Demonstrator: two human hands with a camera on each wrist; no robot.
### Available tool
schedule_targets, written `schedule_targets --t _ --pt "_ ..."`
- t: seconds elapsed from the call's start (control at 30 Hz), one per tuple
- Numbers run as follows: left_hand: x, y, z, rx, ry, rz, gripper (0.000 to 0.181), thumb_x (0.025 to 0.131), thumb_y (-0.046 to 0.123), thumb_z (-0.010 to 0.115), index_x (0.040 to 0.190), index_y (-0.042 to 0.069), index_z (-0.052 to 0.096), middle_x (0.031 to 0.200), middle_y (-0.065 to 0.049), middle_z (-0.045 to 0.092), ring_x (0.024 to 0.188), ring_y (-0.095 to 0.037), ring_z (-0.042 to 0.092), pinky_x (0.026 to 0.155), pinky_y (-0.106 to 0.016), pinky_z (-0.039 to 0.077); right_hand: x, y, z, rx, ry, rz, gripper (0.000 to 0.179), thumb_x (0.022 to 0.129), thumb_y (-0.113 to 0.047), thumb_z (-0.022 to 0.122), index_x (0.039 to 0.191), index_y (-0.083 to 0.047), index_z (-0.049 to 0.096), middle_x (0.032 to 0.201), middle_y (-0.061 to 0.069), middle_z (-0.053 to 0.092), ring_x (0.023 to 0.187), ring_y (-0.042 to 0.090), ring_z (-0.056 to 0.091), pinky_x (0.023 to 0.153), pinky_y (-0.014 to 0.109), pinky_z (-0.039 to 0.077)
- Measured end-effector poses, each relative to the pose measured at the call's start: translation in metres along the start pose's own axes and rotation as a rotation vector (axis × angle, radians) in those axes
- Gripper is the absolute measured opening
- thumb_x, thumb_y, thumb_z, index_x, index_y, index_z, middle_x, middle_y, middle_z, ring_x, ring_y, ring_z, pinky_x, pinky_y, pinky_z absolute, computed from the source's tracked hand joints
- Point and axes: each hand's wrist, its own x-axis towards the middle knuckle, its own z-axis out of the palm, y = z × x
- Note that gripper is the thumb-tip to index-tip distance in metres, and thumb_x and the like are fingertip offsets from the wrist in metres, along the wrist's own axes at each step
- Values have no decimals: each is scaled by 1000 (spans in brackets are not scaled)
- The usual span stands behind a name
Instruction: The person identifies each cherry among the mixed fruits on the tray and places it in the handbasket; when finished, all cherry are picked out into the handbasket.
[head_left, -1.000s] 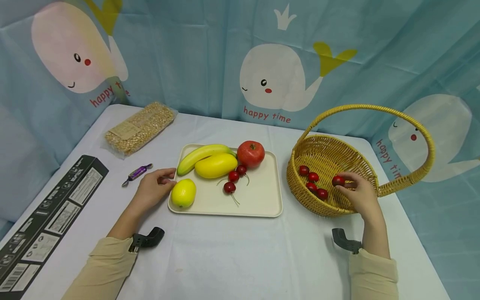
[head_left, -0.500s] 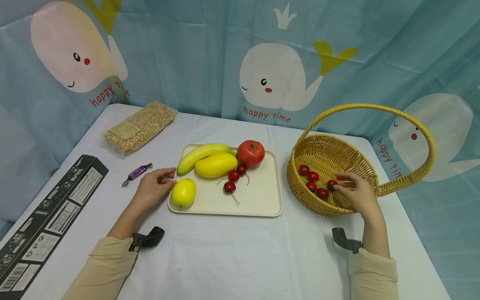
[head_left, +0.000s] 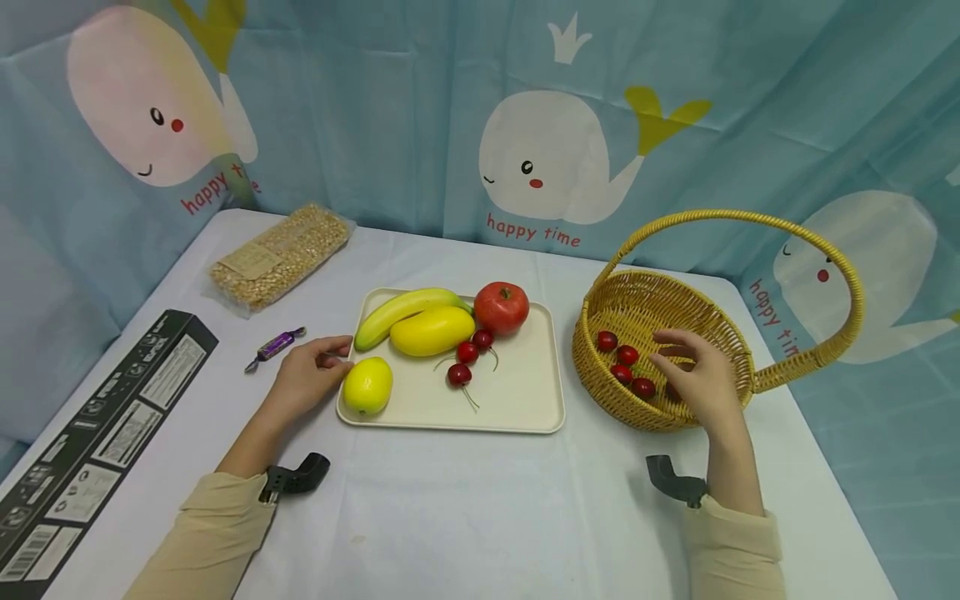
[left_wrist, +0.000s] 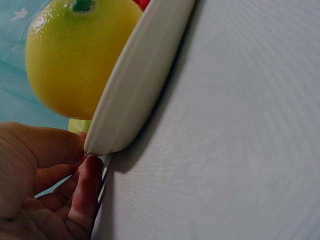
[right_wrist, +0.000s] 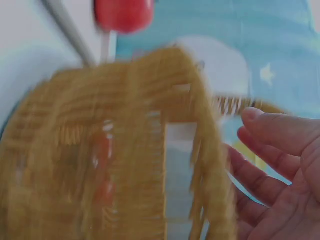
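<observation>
Colours around the cream tray [head_left: 517, 400]
On the tray, the lemon [head_left: 367, 386] is yellow, the cherries [head_left: 459, 375] are dark red; right of it, the basket [head_left: 600, 387] is golden, woven; behind it, the blue curtain [head_left: 420, 108] has white whales [head_left: 555, 183].

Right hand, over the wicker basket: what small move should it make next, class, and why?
Probably the right hand should cross to the tray and pinch a cherry: it appears to hold nothing, cherries lie in the wicker basket, and three more lie on the tray.
</observation>
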Motion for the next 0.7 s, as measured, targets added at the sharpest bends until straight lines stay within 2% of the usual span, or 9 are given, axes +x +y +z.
schedule_targets --t 0.2,0.3,0.37,0.53,0.7 --pt "0 -2 0 1 2 -3 44 88 11 61 128 -4 51 110 -18 60 86 -23 53 68 -24 43 8 -40 23 131 -27 -155 31 85 -10 66 114 -2 61 112 16 60 98 29 57 75 11 43" --pt "-1 -3 -1 -3 7 1 43 88 10 60 127 -4 52 109 -19 60 85 -23 53 68 -23 42 13 -62 42 187 -81 -231 30 84 -7 67 113 -1 62 110 14 62 97 28 58 75 16 46" --pt "-1 -3 -1 -7 11 6 43 87 9 60 127 -4 52 109 -19 60 85 -23 53 67 -22 42 13 -74 57 216 -116 -249 29 83 -8 67 111 -2 63 108 12 62 96 27 58 76 24 48" --pt "-1 -2 -1 -16 12 9 43 87 9 61 126 -5 52 108 -19 60 84 -23 53 66 -20 42 13 -97 102 255 -255 -275 27 83 -10 69 109 -7 65 107 9 64 95 25 58 78 41 49" --pt "0 -2 0 -10 10 5 43 87 10 61 127 -4 52 109 -18 61 85 -23 53 67 -21 43 11 -111 144 247 -407 -316 24 83 -9 68 106 -6 65 103 8 64 92 23 58 75 37 49"
